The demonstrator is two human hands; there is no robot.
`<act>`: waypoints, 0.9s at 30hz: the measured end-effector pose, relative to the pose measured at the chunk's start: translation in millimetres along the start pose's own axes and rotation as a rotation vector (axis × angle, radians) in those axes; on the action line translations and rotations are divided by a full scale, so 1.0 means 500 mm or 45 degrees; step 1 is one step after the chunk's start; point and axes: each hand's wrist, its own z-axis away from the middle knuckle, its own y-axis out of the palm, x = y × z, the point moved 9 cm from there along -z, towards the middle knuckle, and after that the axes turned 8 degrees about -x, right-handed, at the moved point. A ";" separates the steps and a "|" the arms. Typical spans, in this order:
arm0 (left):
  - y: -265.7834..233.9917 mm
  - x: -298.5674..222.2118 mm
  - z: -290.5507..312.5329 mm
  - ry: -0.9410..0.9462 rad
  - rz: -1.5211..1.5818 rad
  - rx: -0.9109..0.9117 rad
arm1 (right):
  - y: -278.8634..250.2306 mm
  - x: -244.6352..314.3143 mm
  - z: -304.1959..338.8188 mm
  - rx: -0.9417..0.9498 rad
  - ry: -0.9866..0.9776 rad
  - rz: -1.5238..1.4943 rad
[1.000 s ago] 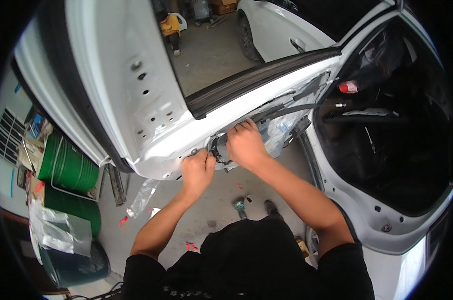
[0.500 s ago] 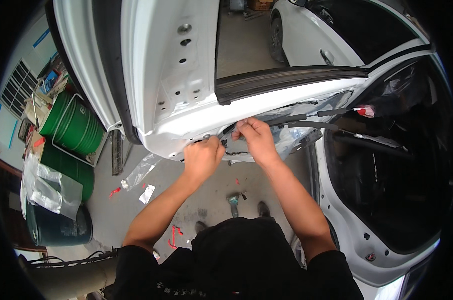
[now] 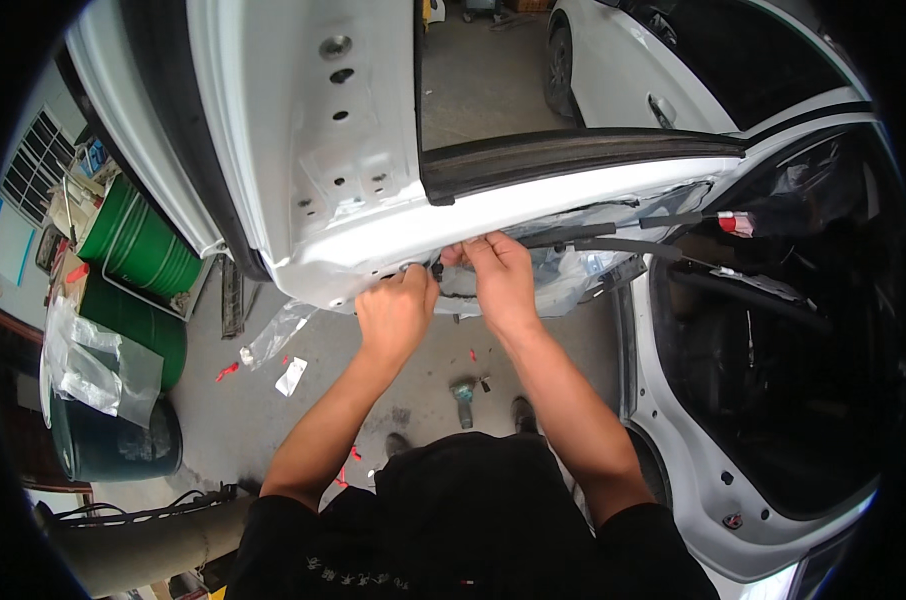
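Item: white car door (image 3: 373,232), swung open, centre to upper left of the frame; inner face toward you, no trim panel over it.

Left hand (image 3: 398,308): yours, at the centre, fingers curled against the door's lower inner face. You hide the fingertips; whether they pinch anything, cannot tell.

Right hand (image 3: 505,278): yours, just right of the left, thumb and fingers drawn close together by small dark parts. What lies between them, if anything, cannot tell.

Fittings: two dark sleeved cables (image 3: 618,244), right of your right hand, reaching across the door toward the black car interior (image 3: 763,350) at the right of the frame; a greyish film (image 3: 568,272) below them, spread over the door's inner face; black window seal (image 3: 583,148), seated along the sill, upper centre.

Progress, as judged: inner face exposed, seal in place, film on at least part of the door. Outstanding: the far cable ends look unconnected, and no trim covers the work. What your fingers have finished, hidden.

On the floor, lower centre: teal power tool (image 3: 463,402), out of hand; white slip (image 3: 291,376) and clear plastic bag (image 3: 278,335), left of centre; red scraps (image 3: 227,372), farther left.
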 end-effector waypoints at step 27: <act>0.149 0.009 0.117 -1.261 1.135 -0.036 | -0.006 0.043 -0.009 0.440 -0.477 0.551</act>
